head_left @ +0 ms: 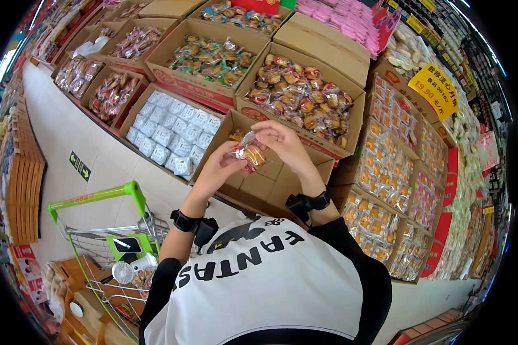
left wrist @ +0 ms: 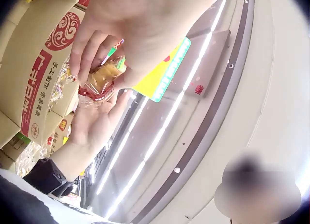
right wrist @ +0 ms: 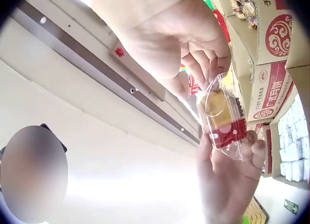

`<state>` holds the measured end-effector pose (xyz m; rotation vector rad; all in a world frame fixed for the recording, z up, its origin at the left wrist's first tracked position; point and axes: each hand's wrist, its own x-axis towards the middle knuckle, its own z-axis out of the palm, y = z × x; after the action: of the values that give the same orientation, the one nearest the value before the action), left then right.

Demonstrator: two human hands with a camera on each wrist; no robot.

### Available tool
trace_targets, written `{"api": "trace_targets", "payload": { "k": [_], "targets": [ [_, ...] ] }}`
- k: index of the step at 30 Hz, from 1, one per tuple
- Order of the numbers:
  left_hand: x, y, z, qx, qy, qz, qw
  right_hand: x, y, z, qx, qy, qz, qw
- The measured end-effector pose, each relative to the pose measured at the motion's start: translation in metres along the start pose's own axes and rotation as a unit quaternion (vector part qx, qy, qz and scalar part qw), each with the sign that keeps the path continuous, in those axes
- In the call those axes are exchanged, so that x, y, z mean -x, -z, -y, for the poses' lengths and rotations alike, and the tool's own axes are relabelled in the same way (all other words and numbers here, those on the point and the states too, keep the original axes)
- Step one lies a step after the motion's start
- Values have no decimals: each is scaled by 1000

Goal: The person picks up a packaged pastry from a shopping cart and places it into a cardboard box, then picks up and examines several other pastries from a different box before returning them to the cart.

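Between my two hands is a wrapped mooncake (head_left: pixel 254 159), golden brown in a clear wrapper with a red band. My left hand (head_left: pixel 215 171) holds it by one end, thumb and fingers on the wrapper. From the other side my right hand (head_left: pixel 288 150) pinches the wrapper's clear edge, best seen in the right wrist view, where the mooncake (right wrist: pixel 220 117) hangs below those fingertips. Both hands are above an open cardboard box (head_left: pixel 270 190), in whose far corner part of another packet shows. In the left wrist view the left fingers partly cover the mooncake (left wrist: pixel 102 81).
Beyond stands a box of red-and-gold wrapped pastries (head_left: pixel 305 95). White wrapped packets (head_left: pixel 172 129) fill a box at the left. Trays of flat packets (head_left: pixel 380 167) line the right, under a yellow price sign (head_left: pixel 434 92). A green-handled shopping cart (head_left: pixel 98 195) stands at lower left.
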<state>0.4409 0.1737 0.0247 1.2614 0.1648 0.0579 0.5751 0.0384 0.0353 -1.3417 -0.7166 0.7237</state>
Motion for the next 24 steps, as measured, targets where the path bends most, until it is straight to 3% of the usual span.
{"api": "trace_targets", "payload": {
  "k": [3, 7, 10, 12, 13, 14, 16, 17, 18, 20, 22, 24],
  "targets": [
    [2, 0, -3, 38, 25, -35, 998, 3, 11, 7, -12, -29, 11, 999],
    [4, 0, -4, 70, 6, -12, 997, -5, 48, -1, 115, 15, -91, 989],
    [3, 1, -1, 85, 8, -7, 996, -8, 89, -13, 263, 20, -196, 945],
    [2, 4, 6, 81, 2, -6, 997, -13, 123, -33, 329, -13, -245, 912],
    [1, 5, 8, 78, -5, -6, 997, -16, 137, -43, 354, -78, -275, 891],
    [1, 4, 7, 78, -5, -6, 997, -17, 147, -51, 354, -77, -275, 890],
    [0, -2, 2, 72, 7, -15, 997, -20, 169, -73, 450, -133, -272, 840],
    [-1, -4, 0, 72, 5, -17, 997, -26, 196, -111, 418, -165, -252, 857],
    [-1, -5, -2, 72, -2, -16, 997, -27, 194, -107, 418, -163, -250, 858],
    [-1, -4, -2, 71, -8, -19, 997, -25, 186, -96, 506, -214, -194, 813],
    [-1, -2, -1, 80, 3, -8, 997, -27, 189, -107, 490, -223, -187, 822],
    [-1, -1, 0, 80, 4, -12, 997, -31, 192, -123, 570, -223, -177, 771]
  ]
}}
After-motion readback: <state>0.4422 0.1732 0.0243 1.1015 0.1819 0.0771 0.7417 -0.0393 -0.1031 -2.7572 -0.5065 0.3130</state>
